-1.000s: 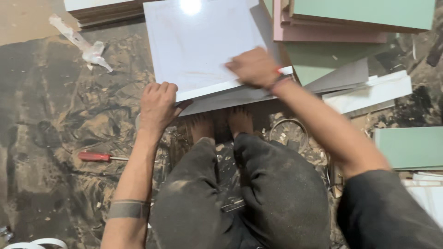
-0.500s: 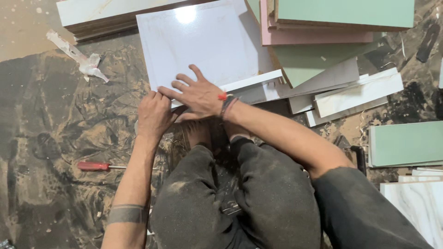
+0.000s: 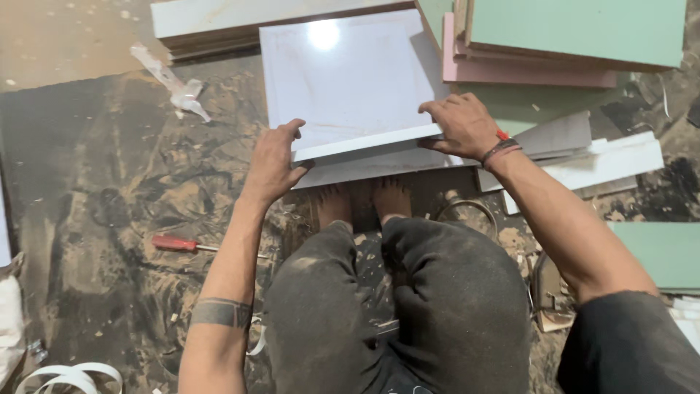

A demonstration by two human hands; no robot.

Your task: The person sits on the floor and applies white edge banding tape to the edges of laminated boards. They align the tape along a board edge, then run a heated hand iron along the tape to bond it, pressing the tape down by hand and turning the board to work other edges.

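A glossy white square panel [image 3: 350,84] lies on the dusty floor in front of my bare feet [image 3: 362,202], its near edge lifted a little over a grey board [image 3: 372,165] beneath it. My left hand [image 3: 275,162] grips the panel's near left corner, thumb on top. My right hand [image 3: 461,125] holds the near right corner, fingers curled over the edge. I am squatting, with my knees in dark trousers [image 3: 397,306] below the panel.
Green and pink boards [image 3: 569,36] are stacked at the upper right, with white and grey offcuts [image 3: 598,157] beside them. A red-handled screwdriver [image 3: 176,244] lies on the floor at the left. A long white board [image 3: 219,18] sits at the top. White edge-banding coils [image 3: 69,376] lie at the bottom left.
My right hand moved from the panel's left side near the left hand over to its right corner. Both hands now grip the near edge, which is slightly raised.
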